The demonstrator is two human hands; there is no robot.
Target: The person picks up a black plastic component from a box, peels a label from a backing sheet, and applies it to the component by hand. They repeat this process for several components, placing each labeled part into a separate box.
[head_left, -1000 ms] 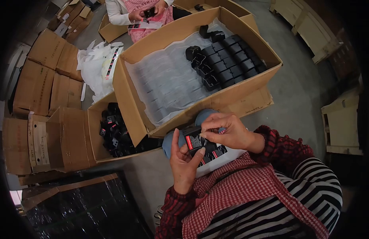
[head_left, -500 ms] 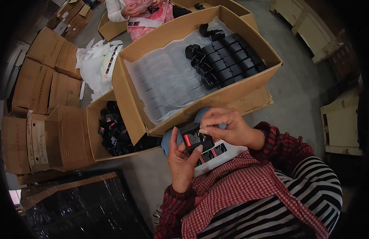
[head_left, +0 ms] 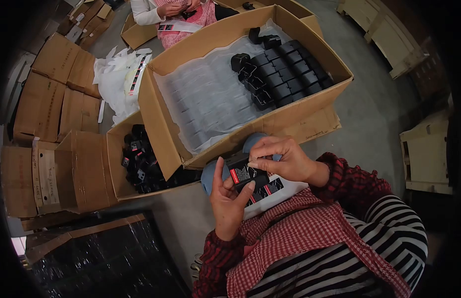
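Observation:
My left hand (head_left: 227, 203) holds a black part (head_left: 251, 183) from its near side, thumb on the face and index finger stretched up beside it. A black label with a red strip (head_left: 242, 173) lies on that part. My right hand (head_left: 279, 158) is closed in a pinch at the label's right edge; whatever is between its fingertips is too small to make out. Under the part, a white backing strip with more black-and-red labels (head_left: 273, 186) rests across my lap.
A large carton (head_left: 270, 118) ahead holds rows of black parts (head_left: 285, 72) and translucent wrapping (head_left: 203, 99). Left of it, a lower box (head_left: 116, 169) holds loose black parts (head_left: 141, 166). A co-worker (head_left: 205, 15) sits beyond. Wooden crates (head_left: 429, 154) stand right.
The co-worker's hands have moved slightly. My hands keep nearly the same pose around the black part and its label.

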